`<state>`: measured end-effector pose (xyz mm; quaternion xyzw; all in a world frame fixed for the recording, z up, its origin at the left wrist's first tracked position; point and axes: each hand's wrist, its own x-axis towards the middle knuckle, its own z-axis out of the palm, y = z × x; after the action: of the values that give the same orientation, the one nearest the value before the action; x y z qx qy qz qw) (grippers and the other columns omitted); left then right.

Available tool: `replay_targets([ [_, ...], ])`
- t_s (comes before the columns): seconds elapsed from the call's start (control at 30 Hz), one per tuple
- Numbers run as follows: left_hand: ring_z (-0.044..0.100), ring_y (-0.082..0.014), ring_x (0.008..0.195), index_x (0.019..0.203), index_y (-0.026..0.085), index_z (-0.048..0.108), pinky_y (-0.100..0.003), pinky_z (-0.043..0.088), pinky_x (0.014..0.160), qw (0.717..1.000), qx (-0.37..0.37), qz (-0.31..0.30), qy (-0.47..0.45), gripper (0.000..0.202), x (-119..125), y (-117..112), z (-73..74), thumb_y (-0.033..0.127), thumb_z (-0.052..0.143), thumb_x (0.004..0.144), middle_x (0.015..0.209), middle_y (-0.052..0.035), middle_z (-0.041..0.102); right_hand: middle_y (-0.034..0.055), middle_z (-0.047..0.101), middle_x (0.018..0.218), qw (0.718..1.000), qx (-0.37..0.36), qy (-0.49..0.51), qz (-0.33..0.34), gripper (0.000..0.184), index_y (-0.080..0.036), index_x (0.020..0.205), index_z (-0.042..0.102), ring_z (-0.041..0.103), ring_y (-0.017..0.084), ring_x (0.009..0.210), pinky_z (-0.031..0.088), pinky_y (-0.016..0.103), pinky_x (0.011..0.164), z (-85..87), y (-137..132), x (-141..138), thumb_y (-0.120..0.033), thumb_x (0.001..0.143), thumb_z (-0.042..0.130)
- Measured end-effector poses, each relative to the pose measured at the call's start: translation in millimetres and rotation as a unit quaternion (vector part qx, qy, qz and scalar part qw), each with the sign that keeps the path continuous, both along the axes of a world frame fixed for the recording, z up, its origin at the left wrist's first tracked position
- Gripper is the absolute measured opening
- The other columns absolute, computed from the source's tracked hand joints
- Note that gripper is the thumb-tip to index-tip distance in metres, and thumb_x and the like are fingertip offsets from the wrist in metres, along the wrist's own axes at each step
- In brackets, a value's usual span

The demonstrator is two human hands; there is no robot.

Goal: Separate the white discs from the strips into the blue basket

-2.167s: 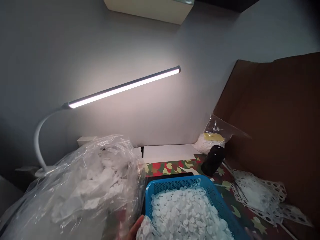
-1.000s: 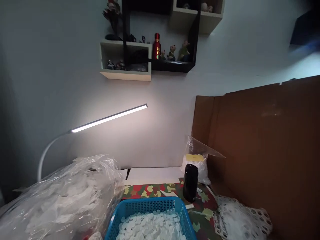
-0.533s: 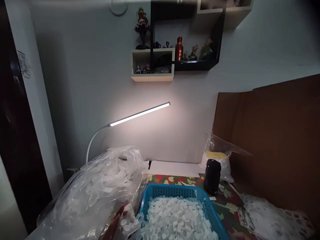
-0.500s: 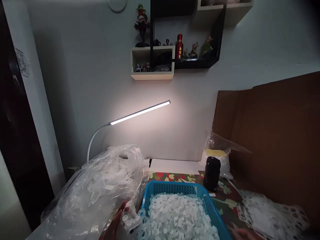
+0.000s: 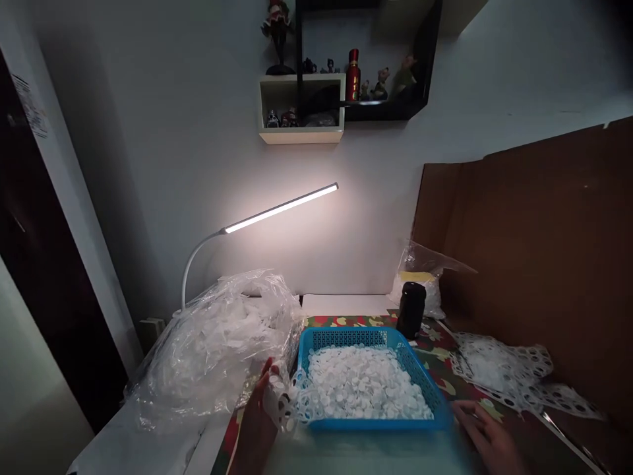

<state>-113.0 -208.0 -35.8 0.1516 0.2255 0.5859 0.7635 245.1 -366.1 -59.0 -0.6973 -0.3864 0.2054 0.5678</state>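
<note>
My left hand (image 5: pixel 258 419) is closed on a bunch of white plastic sheet scrap with round holes (image 5: pixel 289 401), at the left front corner of a blue basket (image 5: pixel 376 424). Small white translucent discs (image 5: pixel 363 382) fill much of the basket. Some of the perforated scrap hangs over the basket's rim. To the right of the basket, close to its front right corner, is my right hand (image 5: pixel 489 435), slightly blurred. Its fingers are stretched out and somewhat apart, and I see nothing held in them.
A big clear plastic bag (image 5: pixel 212 356) of white scrap lies on the left. More perforated sheets (image 5: pixel 504 366) lie at the right, before a cardboard panel (image 5: pixel 519 244). A black container (image 5: pixel 411 310) and a bag with white contents (image 5: pixel 430 293) stand behind. A lit lamp (image 5: pixel 281 208) hangs above.
The view has tilted down, so the basket's front edge and more of both hands now show. My left hand still holds the perforated scrap beside the basket.
</note>
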Motion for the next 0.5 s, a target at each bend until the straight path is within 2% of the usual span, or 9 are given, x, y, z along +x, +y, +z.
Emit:
replay_targets([
  [0.1, 0.070, -0.0103, 0.070, 0.123, 0.024, 0.058, -0.017, 0.055, 0.066, 1.000, -0.007, 0.020, -0.004, 0.038, 1, -2, 1.7, 0.010, 0.048, 0.089, 0.085, 0.0003, 0.072, 0.0027, 0.066, 0.066, 1.000, 0.008, -0.010, 0.023, 0.033, -0.022, 0.067, 0.060, 0.064, 0.023, 0.067, 0.051, 0.027, 0.057, -1.9, 3, -1, -0.055, 0.063, 0.065],
  [0.17, 0.068, -0.0090, 0.065, 0.123, 0.025, 0.057, -0.016, 0.054, 0.063, 1.000, -0.005, 0.026, -0.003, 0.038, 2, -4, 5.2, 0.011, 0.045, 0.090, 0.083, 0.0007, 0.072, 0.0030, 0.067, 0.066, 0.999, 0.009, -0.014, 0.045, 0.031, -0.022, 0.067, 0.060, 0.063, 0.023, 0.065, 0.050, 0.029, 0.057, -3.4, 5, 0, -0.053, 0.063, 0.066],
  [0.33, 0.068, -0.0090, 0.065, 0.127, 0.026, 0.055, -0.017, 0.054, 0.063, 1.000, 0.003, 0.016, 0.007, 0.044, 3, -5, 11.5, 0.007, 0.040, 0.090, 0.092, -0.0006, 0.072, 0.0019, 0.064, 0.060, 0.996, 0.005, -0.032, 0.083, 0.031, -0.021, 0.068, 0.060, 0.062, 0.023, 0.062, 0.050, 0.031, 0.060, -3.7, 8, 3, -0.052, 0.070, 0.061],
  [0.5, 0.067, -0.0104, 0.067, 0.121, 0.029, 0.059, -0.021, 0.055, 0.064, 0.999, 0.032, 0.006, 0.013, 0.043, 3, -2, 8.0, 0.008, 0.039, 0.090, 0.094, 0.0010, 0.071, 0.0016, 0.064, 0.070, 0.993, -0.017, -0.066, 0.099, 0.035, -0.017, 0.079, 0.060, 0.063, 0.018, 0.069, 0.050, 0.031, 0.065, -15.0, 11, 8, -0.051, 0.084, 0.053],
])
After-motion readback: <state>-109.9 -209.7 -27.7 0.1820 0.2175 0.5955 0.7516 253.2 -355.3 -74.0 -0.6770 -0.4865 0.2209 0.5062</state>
